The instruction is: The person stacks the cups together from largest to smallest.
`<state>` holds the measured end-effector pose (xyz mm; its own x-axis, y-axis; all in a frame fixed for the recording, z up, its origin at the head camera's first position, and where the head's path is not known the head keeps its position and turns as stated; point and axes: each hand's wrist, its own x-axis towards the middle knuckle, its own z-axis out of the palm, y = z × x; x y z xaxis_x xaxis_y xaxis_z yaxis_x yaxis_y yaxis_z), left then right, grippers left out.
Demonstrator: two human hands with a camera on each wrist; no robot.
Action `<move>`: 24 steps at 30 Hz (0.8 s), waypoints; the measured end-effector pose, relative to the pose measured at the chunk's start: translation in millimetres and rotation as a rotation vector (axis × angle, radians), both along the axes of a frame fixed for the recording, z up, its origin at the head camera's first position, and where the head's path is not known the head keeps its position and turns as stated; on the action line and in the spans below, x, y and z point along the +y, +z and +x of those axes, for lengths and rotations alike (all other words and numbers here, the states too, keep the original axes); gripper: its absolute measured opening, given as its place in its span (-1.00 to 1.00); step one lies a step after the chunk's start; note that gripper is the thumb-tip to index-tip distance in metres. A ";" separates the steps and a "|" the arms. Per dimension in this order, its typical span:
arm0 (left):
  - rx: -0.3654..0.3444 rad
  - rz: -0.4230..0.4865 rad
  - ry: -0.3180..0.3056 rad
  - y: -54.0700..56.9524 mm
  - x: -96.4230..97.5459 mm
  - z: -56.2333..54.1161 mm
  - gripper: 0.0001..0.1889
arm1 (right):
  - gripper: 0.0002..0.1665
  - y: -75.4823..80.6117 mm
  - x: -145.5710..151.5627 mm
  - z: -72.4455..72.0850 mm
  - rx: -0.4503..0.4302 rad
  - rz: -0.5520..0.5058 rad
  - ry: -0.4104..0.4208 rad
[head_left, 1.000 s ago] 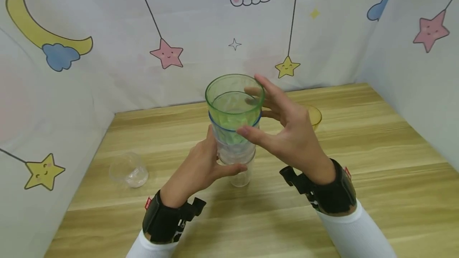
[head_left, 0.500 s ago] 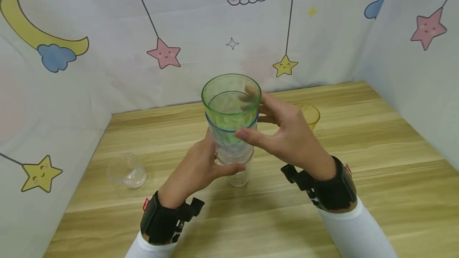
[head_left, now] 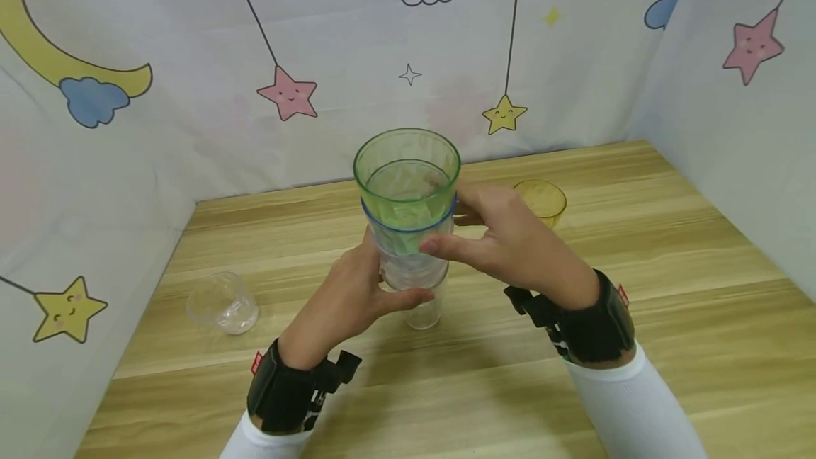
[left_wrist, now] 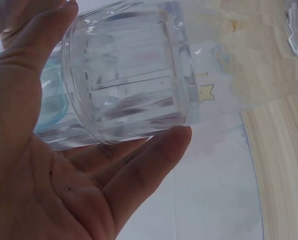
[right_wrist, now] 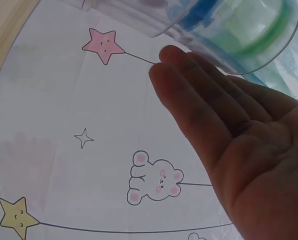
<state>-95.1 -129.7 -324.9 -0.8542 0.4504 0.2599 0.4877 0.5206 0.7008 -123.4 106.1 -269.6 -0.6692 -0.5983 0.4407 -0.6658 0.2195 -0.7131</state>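
Observation:
In the head view a column of nested cups rises mid-table. A green cup (head_left: pixel 408 190) tops it, then a blue-rimmed clear cup (head_left: pixel 379 232), a clear cup (head_left: pixel 411 276) and a clear cup (head_left: pixel 423 316) at the bottom. My left hand (head_left: pixel 344 296) grips the column at the lower clear cups, thumb in front; the left wrist view shows ridged clear plastic (left_wrist: pixel 133 75) between thumb and fingers. My right hand (head_left: pixel 516 239) is at the column's right side, thumb tip at the blue-rimmed cup's front. Its fingers (right_wrist: pixel 204 100) lie straight along the cups in the right wrist view.
A yellow bowl-like cup (head_left: pixel 542 200) stands behind my right hand. At the left of the wooden table (head_left: pixel 510 388) is another clear cup (head_left: pixel 228 303). A white cloth wall (head_left: pixel 357 41) with printed stars closes off the back and sides.
My right hand has slid down from the green cup's rim to the blue-rimmed cup's level, its fingers leaving the rim. The left hand keeps its hold, and the stack stays in place.

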 end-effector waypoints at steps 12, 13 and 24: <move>0.000 -0.004 -0.012 -0.3 -0.2 -0.7 0.02 | -0.37 -2.2 5.0 -5.9 -0.037 0.164 -0.007; -0.001 -0.006 -0.011 -0.3 -0.3 -0.8 0.02 | -0.35 -2.1 5.7 -6.3 -0.040 0.177 -0.006; -0.010 -0.018 -0.011 -0.4 0.0 -0.8 0.04 | -0.23 -2.3 12.9 -9.4 -0.008 0.273 -0.049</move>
